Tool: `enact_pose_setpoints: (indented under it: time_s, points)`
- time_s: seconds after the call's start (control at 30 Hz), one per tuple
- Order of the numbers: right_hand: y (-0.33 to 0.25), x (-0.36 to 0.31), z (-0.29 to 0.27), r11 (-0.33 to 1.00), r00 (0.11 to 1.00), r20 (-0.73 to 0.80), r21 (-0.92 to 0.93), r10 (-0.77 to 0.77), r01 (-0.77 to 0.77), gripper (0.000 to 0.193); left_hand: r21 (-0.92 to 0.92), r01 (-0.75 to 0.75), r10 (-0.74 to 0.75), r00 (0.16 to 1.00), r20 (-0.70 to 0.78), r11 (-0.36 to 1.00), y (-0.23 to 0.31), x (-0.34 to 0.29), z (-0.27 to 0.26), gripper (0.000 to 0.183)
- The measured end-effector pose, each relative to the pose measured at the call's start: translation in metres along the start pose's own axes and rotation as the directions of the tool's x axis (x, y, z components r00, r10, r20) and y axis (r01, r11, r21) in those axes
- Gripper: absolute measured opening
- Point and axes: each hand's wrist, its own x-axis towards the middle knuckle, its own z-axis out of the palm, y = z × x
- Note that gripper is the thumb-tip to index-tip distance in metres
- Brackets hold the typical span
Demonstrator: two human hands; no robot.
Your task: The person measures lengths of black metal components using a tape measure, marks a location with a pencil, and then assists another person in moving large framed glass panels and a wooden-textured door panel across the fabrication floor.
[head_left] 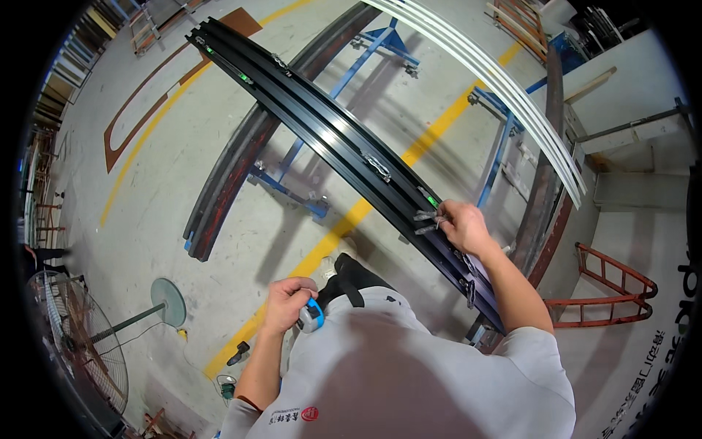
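Observation:
My left hand (pixel 285 304) is closed around a blue and grey tape measure (pixel 312 316), close to my waist. My right hand (pixel 466 227) pinches a small plastic-wrapped part (pixel 425 221) over the long black metal profile (pixel 329 139). This grooved profile runs diagonally from the far left to my right side. Similar wrapped parts lie along it: one wrapped part (pixel 376 167) is near the middle and another wrapped part (pixel 281 64) lies farther off. Small pieces with green marks (pixel 245 77) sit in its grooves.
Padded dark beams (pixel 238 172) on blue wheeled stands (pixel 292 194) carry the profile. White profiles (pixel 504 84) lie to the right, near an orange-red metal frame (pixel 614 293). At left stands a large fan (pixel 80 344) with a round base. Yellow lines (pixel 344 225) cross the floor.

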Motion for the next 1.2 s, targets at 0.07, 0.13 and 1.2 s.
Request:
enact_pose_setpoints:
  time_s: [0.07,0.13,1.2]
  points:
    - [-0.031,0.009,0.013,0.795,0.966,0.184,0.55,0.184,-0.256,0.009,0.082,-0.025,0.025,1.0,0.006,0.996,0.005,0.006,0.002,0.015]
    - [-0.071,0.019,0.023,0.389,0.856,0.478,0.763,0.198,-0.516,0.009,0.213,-0.048,0.043,0.999,0.03,0.976,0.02,0.018,0.011,0.018]
    - [-0.596,0.148,0.214,0.775,0.932,-0.14,0.522,-0.336,0.357,0.011,-0.347,0.037,-0.123,0.965,-0.23,0.937,0.111,-0.097,-0.429,0.021]
